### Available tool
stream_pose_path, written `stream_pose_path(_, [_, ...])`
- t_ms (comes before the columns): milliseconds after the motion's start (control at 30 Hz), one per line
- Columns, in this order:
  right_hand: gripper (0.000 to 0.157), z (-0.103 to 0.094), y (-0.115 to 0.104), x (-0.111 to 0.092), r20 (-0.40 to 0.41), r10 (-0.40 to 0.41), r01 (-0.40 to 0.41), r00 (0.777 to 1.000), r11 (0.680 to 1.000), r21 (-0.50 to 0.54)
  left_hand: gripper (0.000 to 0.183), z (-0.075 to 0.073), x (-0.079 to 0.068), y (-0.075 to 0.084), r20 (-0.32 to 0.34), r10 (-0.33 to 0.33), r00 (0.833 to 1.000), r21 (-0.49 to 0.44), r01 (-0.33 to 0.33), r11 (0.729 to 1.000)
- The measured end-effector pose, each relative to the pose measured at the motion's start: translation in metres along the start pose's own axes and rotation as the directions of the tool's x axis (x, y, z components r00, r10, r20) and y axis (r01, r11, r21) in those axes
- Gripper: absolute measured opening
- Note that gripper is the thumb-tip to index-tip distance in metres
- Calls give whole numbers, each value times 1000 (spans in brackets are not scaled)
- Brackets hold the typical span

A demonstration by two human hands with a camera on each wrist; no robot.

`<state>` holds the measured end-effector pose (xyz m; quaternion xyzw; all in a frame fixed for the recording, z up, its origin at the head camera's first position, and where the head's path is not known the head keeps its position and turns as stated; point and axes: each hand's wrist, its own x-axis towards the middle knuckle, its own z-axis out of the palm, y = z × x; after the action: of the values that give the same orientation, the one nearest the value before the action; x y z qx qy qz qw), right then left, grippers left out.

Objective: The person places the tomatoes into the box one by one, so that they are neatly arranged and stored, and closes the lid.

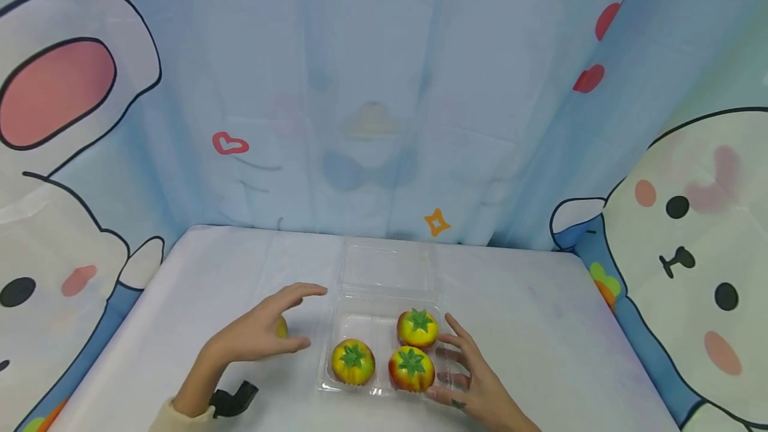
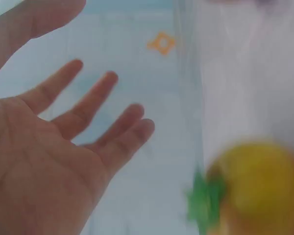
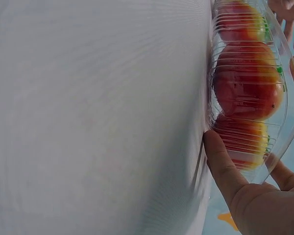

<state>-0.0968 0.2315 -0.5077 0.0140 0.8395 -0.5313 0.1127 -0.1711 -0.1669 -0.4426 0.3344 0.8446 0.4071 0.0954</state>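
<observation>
A clear plastic clamshell box [image 1: 379, 305] stands with its lid folded back. Three red-and-yellow toy fruits with green star-shaped leaves sit in it: one at front left [image 1: 353, 362], one at front right [image 1: 411, 369], one at back right [image 1: 417, 328]. To the box's left, my left hand [image 1: 258, 329] is raised with fingers extended, holding nothing. Another yellow fruit [image 1: 281, 327] shows partly behind that hand; the left wrist view has a blurred fruit [image 2: 257, 191] beside the palm. My right hand [image 1: 471, 379] touches the box's right side, thumb at the near corner.
A white cloth covers the table [image 1: 540, 339]. Behind it hangs a blue curtain [image 1: 372, 85] printed with cartoon animals. A black strap [image 1: 234, 400] sits at the left wrist. The open lid [image 1: 389, 267] lies toward the far edge.
</observation>
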Motion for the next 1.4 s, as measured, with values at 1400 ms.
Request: stream_pose_path(1400, [120, -1, 0, -1, 11, -11, 11, 1000, 1000, 10, 71, 3, -56, -71, -182, -441, 879, -186, 410, 893])
